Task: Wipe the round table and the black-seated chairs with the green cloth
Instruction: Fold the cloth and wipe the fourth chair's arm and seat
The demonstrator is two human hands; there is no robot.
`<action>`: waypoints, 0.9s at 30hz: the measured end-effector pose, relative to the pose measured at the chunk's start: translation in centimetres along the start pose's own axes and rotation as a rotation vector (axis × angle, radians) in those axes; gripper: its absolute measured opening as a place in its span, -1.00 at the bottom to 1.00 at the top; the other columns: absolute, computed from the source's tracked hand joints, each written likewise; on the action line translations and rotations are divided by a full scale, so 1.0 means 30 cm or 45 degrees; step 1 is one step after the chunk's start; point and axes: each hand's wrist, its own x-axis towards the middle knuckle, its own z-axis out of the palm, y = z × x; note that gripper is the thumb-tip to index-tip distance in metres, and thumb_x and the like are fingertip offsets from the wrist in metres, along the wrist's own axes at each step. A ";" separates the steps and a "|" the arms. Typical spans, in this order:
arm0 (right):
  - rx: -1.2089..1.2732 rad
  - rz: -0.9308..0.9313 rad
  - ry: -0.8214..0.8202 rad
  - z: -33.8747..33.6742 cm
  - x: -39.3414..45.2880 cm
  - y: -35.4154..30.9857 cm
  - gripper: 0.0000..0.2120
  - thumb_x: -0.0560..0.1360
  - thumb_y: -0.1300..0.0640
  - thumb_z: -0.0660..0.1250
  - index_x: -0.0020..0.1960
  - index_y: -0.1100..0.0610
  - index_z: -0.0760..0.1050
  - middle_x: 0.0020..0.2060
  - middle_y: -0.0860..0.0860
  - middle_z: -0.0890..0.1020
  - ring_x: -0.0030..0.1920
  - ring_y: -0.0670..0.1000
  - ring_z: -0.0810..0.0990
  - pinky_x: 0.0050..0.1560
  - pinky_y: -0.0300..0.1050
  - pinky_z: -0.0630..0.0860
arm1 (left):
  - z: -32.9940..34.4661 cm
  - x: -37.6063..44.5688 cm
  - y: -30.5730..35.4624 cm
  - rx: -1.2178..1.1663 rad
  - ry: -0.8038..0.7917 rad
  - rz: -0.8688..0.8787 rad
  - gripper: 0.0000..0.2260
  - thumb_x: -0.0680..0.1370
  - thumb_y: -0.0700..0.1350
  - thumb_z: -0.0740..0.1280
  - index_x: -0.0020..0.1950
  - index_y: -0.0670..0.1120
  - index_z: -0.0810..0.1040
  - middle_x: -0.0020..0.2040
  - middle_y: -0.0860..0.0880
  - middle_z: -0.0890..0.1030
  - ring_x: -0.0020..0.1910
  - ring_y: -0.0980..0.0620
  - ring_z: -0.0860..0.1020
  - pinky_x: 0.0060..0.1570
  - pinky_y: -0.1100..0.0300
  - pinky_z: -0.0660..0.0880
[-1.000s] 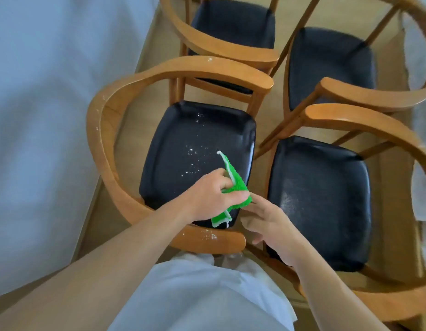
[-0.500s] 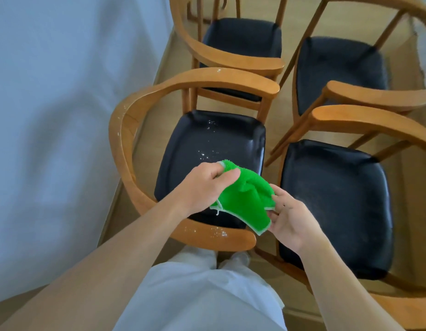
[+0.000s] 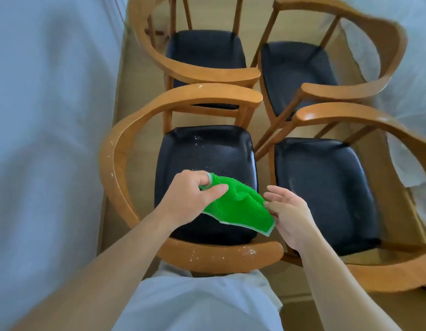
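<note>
Floor: tan wood floor [image 3: 145, 96], pale blue wall [image 3: 44, 139] left of the grip, white fabric [image 3: 412, 68] far right.
Chairs: four wooden armchairs with black seats, packed two by two; near left chair [image 3: 204, 161] sits directly under the grip, near right chair [image 3: 324, 187] just right of it, two more beyond.
Crumbs: white specks on the near left seat beyond the grip, and on the curved wooden rail [image 3: 221, 255] just below it.
Cloth: green cloth [image 3: 240, 206] held up over the near left seat, spread open; long axis runs from the grip at upper left down to a pale-edged corner at lower right.
Left hand: left hand [image 3: 195, 194] is the grip, thumb and curled fingers pinching the cloth's upper left corner.
Right hand: right hand [image 3: 288, 216] at the cloth's right edge, opposite the grip, fingers loosely spread, fingertips touching the edge; no clear pinch.
Person: white garment [image 3: 197, 304] below the grip, bare forearms.
</note>
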 end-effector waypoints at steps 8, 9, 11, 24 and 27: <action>0.358 -0.090 0.282 -0.022 -0.077 0.052 -0.68 0.54 0.40 0.29 0.20 0.12 0.54 -0.03 0.15 0.70 -0.04 0.13 0.71 -0.07 0.02 0.62 | -0.025 0.090 -0.082 0.033 -0.309 -0.075 -0.77 0.52 -0.01 0.39 -0.04 -0.18 0.68 -0.12 -0.03 0.69 -0.14 0.04 0.65 -0.06 -0.04 0.59; 0.400 -0.091 0.345 -0.041 -0.088 0.061 -0.70 0.54 0.39 0.30 0.19 0.11 0.55 -0.02 0.15 0.70 -0.03 0.13 0.70 -0.10 -0.01 0.63 | -0.008 0.107 -0.083 0.047 -0.347 -0.083 -0.74 0.52 -0.01 0.39 -0.04 -0.22 0.66 -0.11 -0.10 0.68 -0.12 -0.05 0.64 -0.06 -0.10 0.58; 0.456 -0.078 0.488 -0.094 -0.114 0.079 -0.75 0.54 0.35 0.33 0.13 0.09 0.58 0.00 0.13 0.69 0.00 0.13 0.70 -0.14 -0.06 0.63 | 0.044 0.139 -0.074 0.061 -0.439 -0.094 -0.68 0.51 0.01 0.37 -0.02 -0.27 0.62 -0.08 -0.25 0.65 -0.06 -0.24 0.60 -0.01 -0.19 0.54; 0.299 0.067 0.451 -0.418 -0.216 0.226 -0.81 0.51 0.38 0.33 -0.03 0.17 0.67 -0.07 0.18 0.69 -0.06 0.12 0.67 -0.10 -0.03 0.60 | 0.458 0.284 0.061 0.120 -0.837 -0.048 -0.86 0.50 -0.07 0.41 -0.04 -0.10 0.69 -0.05 -0.04 0.68 -0.04 0.06 0.62 0.10 0.04 0.54; 0.378 0.089 0.475 -0.463 -0.225 0.267 -0.74 0.51 0.40 0.30 -0.11 0.13 0.70 -0.11 0.09 0.70 -0.05 0.06 0.70 -0.07 -0.04 0.61 | 0.522 0.304 0.066 0.106 -0.879 -0.032 -0.94 0.47 -0.09 0.43 -0.12 -0.03 0.70 0.03 0.11 0.61 -0.06 0.28 0.55 0.02 0.31 0.47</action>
